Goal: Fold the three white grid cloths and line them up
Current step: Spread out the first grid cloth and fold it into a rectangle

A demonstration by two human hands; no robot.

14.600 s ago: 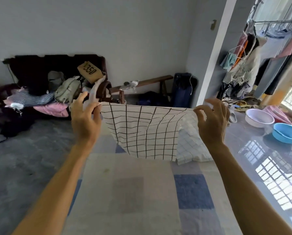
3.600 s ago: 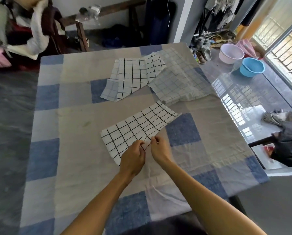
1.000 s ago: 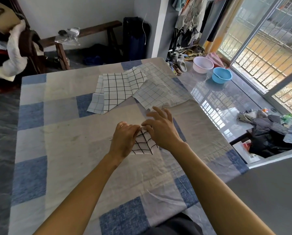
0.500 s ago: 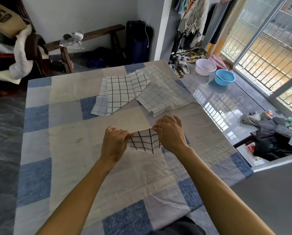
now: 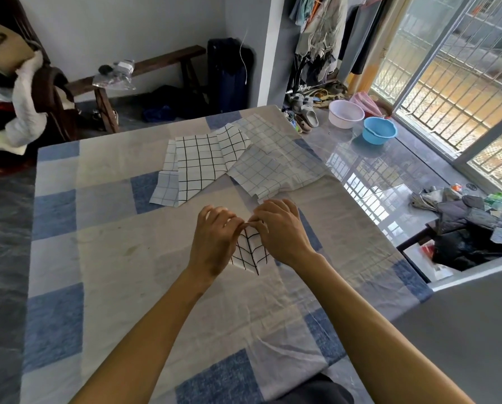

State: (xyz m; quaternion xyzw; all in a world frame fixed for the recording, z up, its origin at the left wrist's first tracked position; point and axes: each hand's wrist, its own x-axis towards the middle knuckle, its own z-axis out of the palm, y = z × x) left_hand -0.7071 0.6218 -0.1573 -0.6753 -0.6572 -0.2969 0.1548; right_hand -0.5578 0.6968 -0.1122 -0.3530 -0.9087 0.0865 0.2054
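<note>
Digits "50" are readable on the brown box (image 5: 2, 45) at far left. Other grid cloths (image 5: 200, 167) lie spread and overlapping on the table's (image 5: 104, 258) far side. Nearer, the small folded grid cloth (image 5: 248, 252) is between the hands: left hand (image 5: 214, 243) and right hand (image 5: 282, 231) pinch its top edge, fingers curled.

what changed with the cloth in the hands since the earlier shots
The near grid cloth, earlier spread as a long strip, is now folded small. The left hand and right hand brought its ends together and pinch its top edge. The far bold-grid cloth and the fine-grid cloth beside it stayed put.
</note>
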